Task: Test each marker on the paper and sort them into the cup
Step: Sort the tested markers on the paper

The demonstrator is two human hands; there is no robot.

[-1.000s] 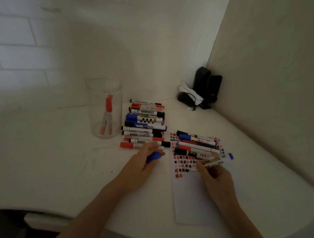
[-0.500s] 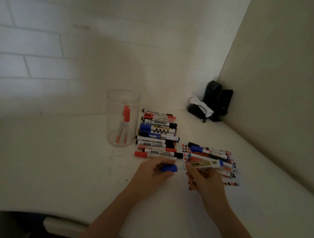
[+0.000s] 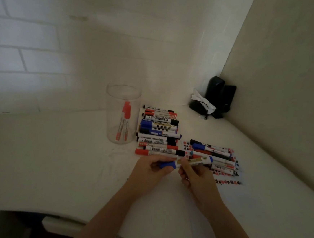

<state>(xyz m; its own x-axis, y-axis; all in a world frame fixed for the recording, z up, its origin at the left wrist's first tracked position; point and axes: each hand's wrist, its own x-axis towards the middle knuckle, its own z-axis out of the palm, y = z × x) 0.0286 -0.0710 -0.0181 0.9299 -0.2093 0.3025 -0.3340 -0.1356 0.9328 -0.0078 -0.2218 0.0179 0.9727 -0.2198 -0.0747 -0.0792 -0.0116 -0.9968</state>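
My left hand (image 3: 149,171) grips the blue cap (image 3: 167,164) of a marker. My right hand (image 3: 196,175) pinches the same marker's white and gold barrel (image 3: 198,161); cap and barrel meet between my hands. A clear plastic cup (image 3: 122,114) stands left of the pile with two red markers (image 3: 124,120) inside. A stack of several capped markers (image 3: 159,132) lies right of the cup. Several more markers (image 3: 212,154) lie across the white paper (image 3: 227,197), which carries red, blue and black test marks.
The white table (image 3: 45,166) meets a tiled wall at the back and a plain wall on the right. Two black boxes with a white cloth and cable (image 3: 215,99) sit in the far corner. The table's front edge curves at the lower left.
My right hand lifted the marker off the paper and brought it left to the blue cap in my left hand; the two now join. The camera view shifted.
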